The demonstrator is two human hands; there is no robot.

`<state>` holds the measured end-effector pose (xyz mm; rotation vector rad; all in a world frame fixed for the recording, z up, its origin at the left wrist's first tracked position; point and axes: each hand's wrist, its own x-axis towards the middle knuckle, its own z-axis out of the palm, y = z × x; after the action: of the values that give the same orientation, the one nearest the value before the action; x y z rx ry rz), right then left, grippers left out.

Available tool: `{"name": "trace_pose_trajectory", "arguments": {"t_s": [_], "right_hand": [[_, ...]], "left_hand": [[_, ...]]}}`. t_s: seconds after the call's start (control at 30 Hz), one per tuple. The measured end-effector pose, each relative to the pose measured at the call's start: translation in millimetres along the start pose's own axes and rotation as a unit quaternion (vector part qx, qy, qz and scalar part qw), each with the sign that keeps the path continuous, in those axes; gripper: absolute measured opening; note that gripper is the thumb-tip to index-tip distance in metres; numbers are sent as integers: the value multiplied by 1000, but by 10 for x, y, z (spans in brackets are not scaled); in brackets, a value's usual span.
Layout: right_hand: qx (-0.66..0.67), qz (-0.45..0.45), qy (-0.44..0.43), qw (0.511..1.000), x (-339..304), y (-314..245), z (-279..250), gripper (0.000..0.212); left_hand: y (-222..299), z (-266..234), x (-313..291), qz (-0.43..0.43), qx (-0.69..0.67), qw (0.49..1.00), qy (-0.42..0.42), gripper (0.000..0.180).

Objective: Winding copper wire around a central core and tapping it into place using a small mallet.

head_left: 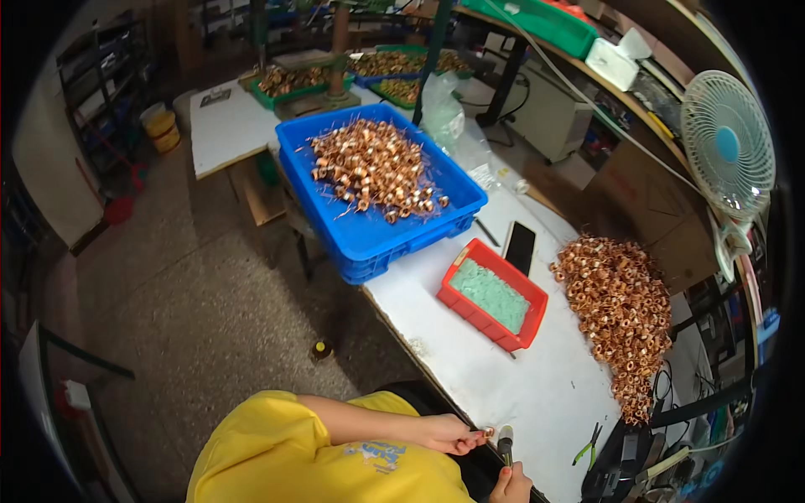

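Observation:
My left hand [449, 433] is over the near edge of the white table, thumb and fingers pinched on a small copper coil [489, 432]. Just to its right, my right hand [512, 484] is closed around a small tool [506, 442] with a dark and yellow-green handle and a pale, blunt head. That head is beside the coil; whether they touch I cannot tell. A large heap of similar copper coils [616, 310] lies on the right of the table. Many more coils with loose wire ends [373, 168] fill a blue tray [352, 239] at the far left.
A red bin [478, 317] of pale green pieces stands mid-table, beside a dark phone [520, 246]. Green-handled pliers [589, 446] lie at the right. Beyond the coil heap are a fan [728, 144] and a cardboard box [646, 214]. Green trays [285, 94] stand farther back.

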<state>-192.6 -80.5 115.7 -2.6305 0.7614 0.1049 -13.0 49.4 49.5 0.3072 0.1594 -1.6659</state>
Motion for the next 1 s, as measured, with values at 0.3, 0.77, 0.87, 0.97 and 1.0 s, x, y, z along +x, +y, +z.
{"name": "trace_pose_trajectory", "arguments": {"t_s": [0.3, 0.77, 0.87, 0.97, 1.0], "right_hand": [[77, 28, 75, 994, -74, 127, 48, 23], [25, 1, 96, 995, 7, 52, 40, 22], [18, -23, 104, 994, -12, -63, -16, 22], [1, -16, 111, 994, -10, -209, -32, 22], [-3, -13, 115, 993, -8, -270, -33, 22]], "left_hand": [[2164, 784, -948, 606, 344, 665, 268, 15], [3896, 420, -1392, 155, 543, 57, 824, 21], [3801, 422, -1327, 160, 569, 5, 806, 25], [3776, 437, -1226, 192, 577, -26, 793, 27], [3797, 405, -1188, 212, 578, -69, 785, 28]]}}
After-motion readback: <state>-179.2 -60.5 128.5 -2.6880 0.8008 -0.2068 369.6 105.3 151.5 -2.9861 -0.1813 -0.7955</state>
